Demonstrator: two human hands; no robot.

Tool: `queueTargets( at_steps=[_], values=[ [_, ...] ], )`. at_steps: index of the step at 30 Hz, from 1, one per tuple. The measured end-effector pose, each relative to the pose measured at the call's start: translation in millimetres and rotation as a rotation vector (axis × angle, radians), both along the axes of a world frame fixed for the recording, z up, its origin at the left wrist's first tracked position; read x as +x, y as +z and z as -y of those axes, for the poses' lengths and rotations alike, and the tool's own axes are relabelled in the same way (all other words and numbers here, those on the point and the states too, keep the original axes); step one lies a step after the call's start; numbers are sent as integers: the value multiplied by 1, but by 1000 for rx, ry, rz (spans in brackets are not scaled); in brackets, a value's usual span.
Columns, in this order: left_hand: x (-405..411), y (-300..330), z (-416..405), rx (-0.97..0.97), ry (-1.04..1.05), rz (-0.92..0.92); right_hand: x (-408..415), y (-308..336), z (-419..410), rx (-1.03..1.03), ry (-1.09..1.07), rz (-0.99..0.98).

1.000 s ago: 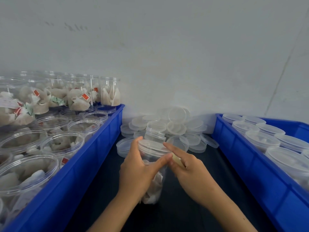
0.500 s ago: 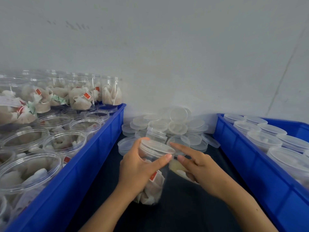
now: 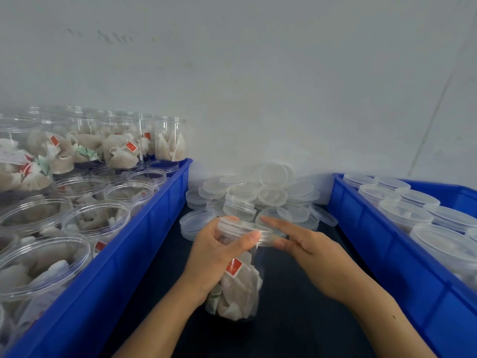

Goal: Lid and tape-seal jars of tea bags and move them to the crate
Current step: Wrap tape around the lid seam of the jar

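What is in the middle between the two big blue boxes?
In the head view, between the left blue crate and the right blue crate lie a pile of loose lids and the jar held by both hands on the dark table.

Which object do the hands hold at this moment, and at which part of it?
The left hand grips the lidded jar of tea bags at its upper wall, just below the lid. The right hand holds nothing; its straight fingers lie against the lid's edge.

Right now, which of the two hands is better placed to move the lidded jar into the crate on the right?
Probably the left hand: it already grips the jar under its lid. The right hand only touches the lid edge with straight fingers, though it is nearer the right crate.
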State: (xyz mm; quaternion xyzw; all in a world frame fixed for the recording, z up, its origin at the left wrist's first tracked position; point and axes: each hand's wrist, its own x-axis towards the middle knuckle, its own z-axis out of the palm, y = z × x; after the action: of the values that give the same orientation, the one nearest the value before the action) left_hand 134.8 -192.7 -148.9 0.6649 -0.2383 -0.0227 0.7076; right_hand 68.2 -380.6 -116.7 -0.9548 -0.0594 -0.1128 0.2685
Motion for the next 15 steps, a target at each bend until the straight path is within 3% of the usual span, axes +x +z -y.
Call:
queueTargets(
  at_steps=[12,15],
  values=[
    [0,-2,-2,-1,-111,1,2,0,3,-4,12,-4],
    [2,-5,-3,-40,-140,-22,6,-3,3,83,52,-44]
  ],
)
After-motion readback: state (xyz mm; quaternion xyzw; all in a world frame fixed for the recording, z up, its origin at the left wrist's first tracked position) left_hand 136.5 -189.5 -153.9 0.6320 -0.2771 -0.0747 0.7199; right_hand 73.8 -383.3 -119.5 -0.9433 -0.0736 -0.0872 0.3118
